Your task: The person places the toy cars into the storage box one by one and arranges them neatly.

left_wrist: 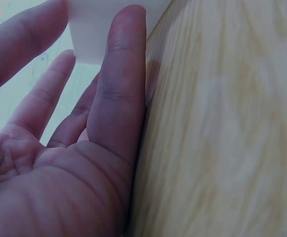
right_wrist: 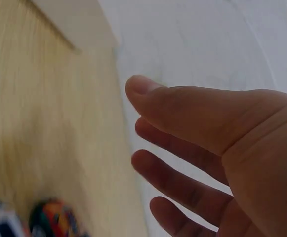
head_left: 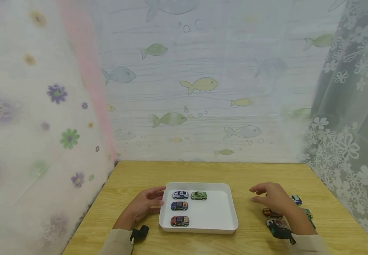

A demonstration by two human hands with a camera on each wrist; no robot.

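A white tray (head_left: 209, 212) stands on the wooden table. Inside, along its left side, are a white toy car (head_left: 180, 195), a blue toy car (head_left: 179, 206) and a red toy car (head_left: 180, 221); a green toy car (head_left: 198, 195) sits beside the white one. My left hand (head_left: 145, 203) rests at the tray's left wall, fingers loosely extended, as the left wrist view also shows. To the tray's right, my right hand (head_left: 271, 198) hovers with nothing between thumb and fingers. Below and beside it lie several more toy cars (head_left: 272, 212), partly hidden by the hand and wrist.
The table (head_left: 139, 173) meets a fish-patterned curtain (head_left: 203, 141) at its back edge. A flowered curtain (head_left: 56, 159) hangs at the left, and a lace-like flowered one (head_left: 346, 152) at the right. Each wrist wears a small black camera.
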